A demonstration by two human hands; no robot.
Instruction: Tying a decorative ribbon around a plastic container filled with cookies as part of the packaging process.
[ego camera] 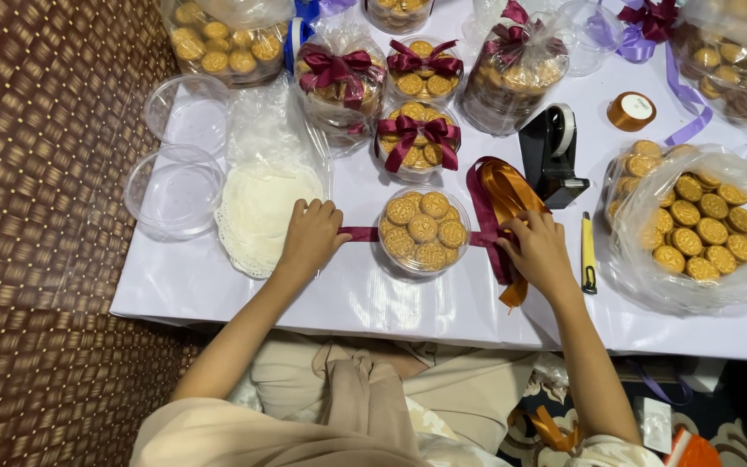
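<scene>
Hands (311,238) (536,251) pinch maroon ribbon (358,233) beside cookie tub (424,230).

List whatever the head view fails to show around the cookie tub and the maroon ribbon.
- Maroon ribbon: its run under the cookie tub is hidden by the tub.
- Left hand: its fingers cover the ribbon's end.
- Right hand: its palm side is hidden, so its grip on the ribbon is unclear.
- Cookie bag: cut off by the right edge.
- Tape dispenser: any tape on it is too small to tell.
</scene>
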